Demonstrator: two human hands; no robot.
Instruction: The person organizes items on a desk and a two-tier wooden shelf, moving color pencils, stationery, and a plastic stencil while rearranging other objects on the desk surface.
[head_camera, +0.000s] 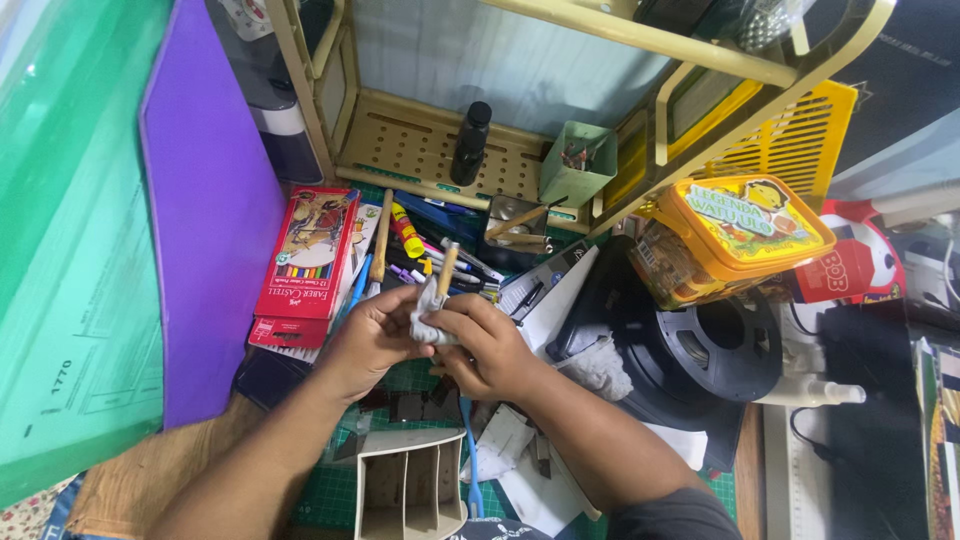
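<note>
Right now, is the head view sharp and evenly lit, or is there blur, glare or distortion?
Head view: soft even light, no harsh shadows; left hand and right hand around the grey cloth are fairly sharp; faint sheen on the yellow tin; shelf rails bow from wide-angle distortion.

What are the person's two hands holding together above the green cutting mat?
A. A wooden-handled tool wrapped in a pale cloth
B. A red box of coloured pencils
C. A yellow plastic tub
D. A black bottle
A: the left hand and right hand both grip a pale cloth around a wooden-handled tool, whose handle sticks up above the fingers.
</note>
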